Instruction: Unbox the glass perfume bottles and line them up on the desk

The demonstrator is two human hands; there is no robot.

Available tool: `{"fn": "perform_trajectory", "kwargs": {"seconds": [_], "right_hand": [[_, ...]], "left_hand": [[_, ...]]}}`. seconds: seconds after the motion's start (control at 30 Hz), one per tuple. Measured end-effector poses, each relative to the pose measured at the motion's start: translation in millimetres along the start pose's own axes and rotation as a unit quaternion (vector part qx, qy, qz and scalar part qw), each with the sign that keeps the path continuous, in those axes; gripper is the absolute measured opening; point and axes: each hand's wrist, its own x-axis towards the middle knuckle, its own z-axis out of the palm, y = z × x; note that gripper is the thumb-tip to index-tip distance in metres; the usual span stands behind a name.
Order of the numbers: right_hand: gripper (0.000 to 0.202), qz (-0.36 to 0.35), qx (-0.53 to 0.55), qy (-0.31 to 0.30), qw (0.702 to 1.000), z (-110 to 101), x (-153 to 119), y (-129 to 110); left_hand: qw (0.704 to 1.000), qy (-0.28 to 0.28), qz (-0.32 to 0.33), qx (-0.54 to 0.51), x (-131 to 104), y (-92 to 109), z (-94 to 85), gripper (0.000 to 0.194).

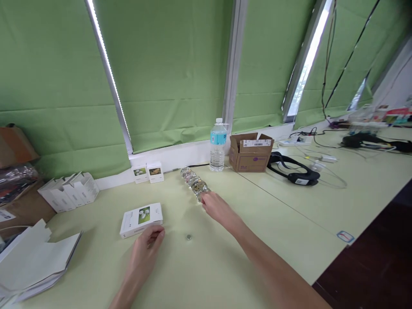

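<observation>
Mid-frame, the right hand (pixel 217 207) reaches silvery discs (pixel 193 181), grip hidden; left hand (pixel 145 245) loosely curled, seemingly empty. Steady fingers look needed.

Left hand (pixel 146 244): at the near right corner of a flat-lying box (pixel 141 219).
Right hand (pixel 217 206): at the near end of a row of round containers (pixel 194 182).
Small disc (pixel 189 237): on the worktop (pixel 206 274), between the hands.
Along the wall, left to right: upright boxes (pixel 69 192), two small boxes (pixel 156 173), bottle (pixel 217 148), carton (pixel 252 155).
Headset (pixel 299 175): right of the carton.
Papers (pixel 35 262): far left, before the upright boxes.
</observation>
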Motion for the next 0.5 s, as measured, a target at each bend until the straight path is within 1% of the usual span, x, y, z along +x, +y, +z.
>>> {"fn": "perform_trajectory", "kwargs": {"seconds": [0.13,0.27,0.37,0.43,0.5], "right_hand": [[0.023,0.022,-0.013,-0.006,1.000,1.2,-0.4,-1.1],[0.023,0.037,-0.027,-0.006,0.999,-5.1,-1.2,-2.8],[0.024,0.039,-0.032,-0.005,0.999,-10.4,-4.9,-10.2],[0.020,0.014,-0.019,-0.017,1.000,-10.1,-10.6,-19.1],[0.017,-0.046,0.021,-0.059,0.997,-4.7,-18.5,-30.3]], "left_hand": [[1.000,0.005,-0.001,0.005,-0.5,2.6,0.1,0.032],[1.000,-0.002,-0.011,0.014,-1.5,3.4,0.2,0.032],[1.000,-0.006,-0.015,0.012,-2.2,2.8,0.3,0.032],[1.000,-0.010,-0.015,0.010,-2.3,2.0,0.6,0.031],[1.000,-0.010,-0.013,0.008,-1.9,1.2,1.0,0.030]]}}
